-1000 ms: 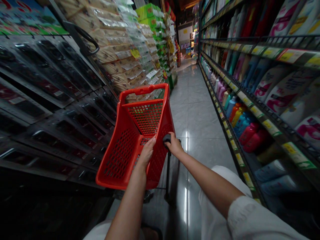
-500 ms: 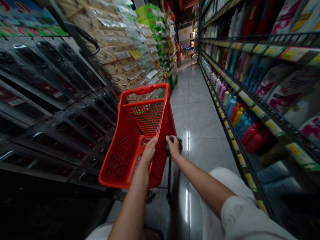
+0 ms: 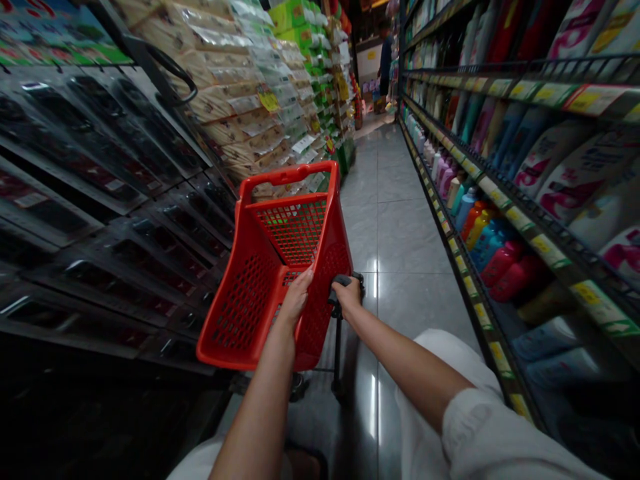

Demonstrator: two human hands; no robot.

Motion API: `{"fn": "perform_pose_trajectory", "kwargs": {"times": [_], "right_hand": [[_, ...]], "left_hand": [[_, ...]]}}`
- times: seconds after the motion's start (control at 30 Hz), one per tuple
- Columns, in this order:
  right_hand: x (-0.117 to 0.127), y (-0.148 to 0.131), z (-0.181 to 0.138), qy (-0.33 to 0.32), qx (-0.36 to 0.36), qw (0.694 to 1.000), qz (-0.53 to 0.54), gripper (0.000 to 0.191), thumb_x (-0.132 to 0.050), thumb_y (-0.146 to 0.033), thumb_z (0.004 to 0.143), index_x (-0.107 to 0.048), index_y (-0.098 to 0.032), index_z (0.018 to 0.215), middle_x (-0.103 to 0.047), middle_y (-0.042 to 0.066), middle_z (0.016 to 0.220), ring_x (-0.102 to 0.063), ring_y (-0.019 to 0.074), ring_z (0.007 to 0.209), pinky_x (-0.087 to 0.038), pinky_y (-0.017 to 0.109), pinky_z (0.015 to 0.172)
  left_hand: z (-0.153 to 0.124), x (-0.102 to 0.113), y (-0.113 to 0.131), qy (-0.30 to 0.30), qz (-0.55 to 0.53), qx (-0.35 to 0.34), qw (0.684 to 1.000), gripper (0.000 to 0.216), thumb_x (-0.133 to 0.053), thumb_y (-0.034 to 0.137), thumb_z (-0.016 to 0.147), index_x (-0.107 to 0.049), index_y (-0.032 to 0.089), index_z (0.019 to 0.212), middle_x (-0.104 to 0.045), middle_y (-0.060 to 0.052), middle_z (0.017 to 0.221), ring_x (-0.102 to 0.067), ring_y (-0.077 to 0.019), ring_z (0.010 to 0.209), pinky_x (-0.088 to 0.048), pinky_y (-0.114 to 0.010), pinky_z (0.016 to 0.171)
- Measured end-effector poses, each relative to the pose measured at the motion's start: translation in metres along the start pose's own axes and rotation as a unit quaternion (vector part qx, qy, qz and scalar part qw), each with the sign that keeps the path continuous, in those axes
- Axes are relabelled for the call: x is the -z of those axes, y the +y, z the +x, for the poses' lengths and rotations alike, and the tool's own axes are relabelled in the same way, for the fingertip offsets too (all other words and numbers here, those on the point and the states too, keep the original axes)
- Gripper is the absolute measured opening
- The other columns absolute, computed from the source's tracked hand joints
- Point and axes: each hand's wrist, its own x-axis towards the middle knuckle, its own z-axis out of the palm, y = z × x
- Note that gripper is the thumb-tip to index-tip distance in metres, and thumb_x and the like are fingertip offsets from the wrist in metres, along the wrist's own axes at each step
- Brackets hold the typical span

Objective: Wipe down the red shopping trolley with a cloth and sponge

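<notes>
A red plastic shopping basket [image 3: 260, 280] on wheels stands tilted in a shop aisle, empty inside. My left hand [image 3: 294, 301] grips the basket's near rim, fingers curled over the edge. My right hand [image 3: 346, 293] is closed round the black pull handle [image 3: 341, 281] that rises on a dark rod beside the basket. Both forearms reach forward from the bottom of the view.
Racks of packaged goods [image 3: 100, 173] line the left side close to the basket. Shelves of bottles and refill pouches [image 3: 500, 200] run along the right. The grey tiled aisle floor [image 3: 400, 227] stretches ahead. A person [image 3: 385, 57] stands at the far end.
My right hand has settled lower round the black handle. The basket has shifted slightly forward and up in view. A person has come into sight at the far end.
</notes>
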Motion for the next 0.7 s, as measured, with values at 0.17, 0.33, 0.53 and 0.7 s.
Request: {"fn": "perform_pose_trajectory", "kwargs": {"times": [0.17, 0.33, 0.53, 0.7], "right_hand": [[0.000, -0.038, 0.014, -0.083, 0.105, 0.990, 0.053, 0.051, -0.065, -0.022, 0.058, -0.058, -0.020, 0.109, -0.066, 0.001, 0.100, -0.063, 0.0172, 0.089, -0.050, 0.030, 0.085], [0.008, -0.020, -0.001, -0.052, -0.034, 0.997, -0.044, 0.044, -0.056, -0.015, 0.058, -0.055, -0.023, 0.101, -0.063, -0.002, 0.087, -0.061, 0.0170, 0.079, -0.051, 0.032, 0.079], [0.008, -0.051, -0.030, -0.111, 0.176, 0.977, -0.042, 0.049, -0.061, -0.018, 0.067, -0.055, -0.023, 0.116, -0.062, 0.004, 0.110, -0.060, 0.0199, 0.102, -0.048, 0.034, 0.096], [0.007, -0.090, -0.009, -0.159, 0.285, 0.931, -0.164, 0.052, -0.052, -0.009, 0.073, -0.060, -0.029, 0.120, -0.055, 0.004, 0.119, -0.056, 0.0205, 0.113, -0.045, 0.034, 0.101]], "left_hand": [[0.007, -0.001, -0.004, -0.010, 0.014, -0.018, 1.000, 0.078, -0.072, 0.067, 0.066, -0.067, 0.015, 0.123, -0.066, -0.012, 0.129, -0.047, -0.0318, 0.135, -0.031, -0.046, 0.117], [0.012, 0.001, -0.002, -0.010, 0.048, -0.038, 0.998, 0.073, -0.069, 0.070, 0.068, -0.071, 0.017, 0.118, -0.066, -0.011, 0.129, -0.044, -0.0323, 0.137, -0.031, -0.045, 0.117], [0.015, 0.001, -0.005, 0.011, -0.026, 0.014, 0.999, 0.059, -0.065, 0.063, 0.077, -0.072, 0.019, 0.115, -0.069, -0.008, 0.124, -0.048, -0.0300, 0.134, -0.031, -0.043, 0.117], [0.007, -0.008, -0.003, -0.024, -0.156, 0.103, 0.982, 0.051, -0.058, 0.056, 0.086, -0.070, 0.018, 0.118, -0.074, -0.008, 0.114, -0.062, -0.0280, 0.119, -0.042, -0.042, 0.109]]}}
